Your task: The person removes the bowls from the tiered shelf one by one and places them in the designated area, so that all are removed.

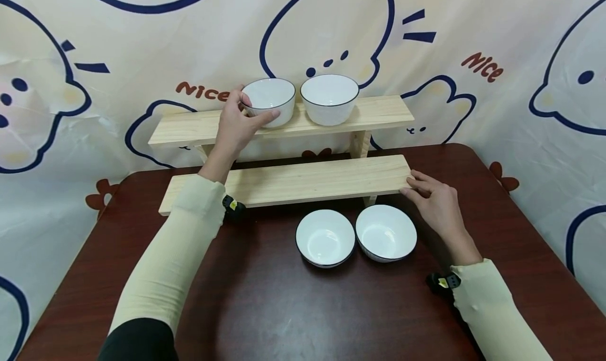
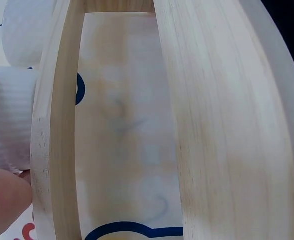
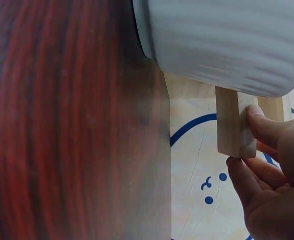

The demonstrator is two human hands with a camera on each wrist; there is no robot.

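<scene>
My left hand [image 1: 236, 123] grips a white bowl with a dark rim [image 1: 273, 93] at the left on the upper board [image 1: 381, 111] of a two-tier wooden shelf. Its thumb lies across the bowl's front and its fingers are at the left rim. Right beside that bowl, a matching second bowl [image 1: 330, 107] sits upright on the same board. My right hand [image 1: 439, 207] holds the right end of the lower board [image 1: 303, 183]. In the right wrist view, the thumb and fingers [image 3: 244, 182] pinch that board end [image 3: 232, 125].
Two more white bowls stand upright side by side on the dark wood table [image 1: 284, 319], the left one [image 1: 325, 238] and the right one [image 1: 386, 232], in front of the shelf. A patterned cloth [image 1: 156, 45] hangs behind the table.
</scene>
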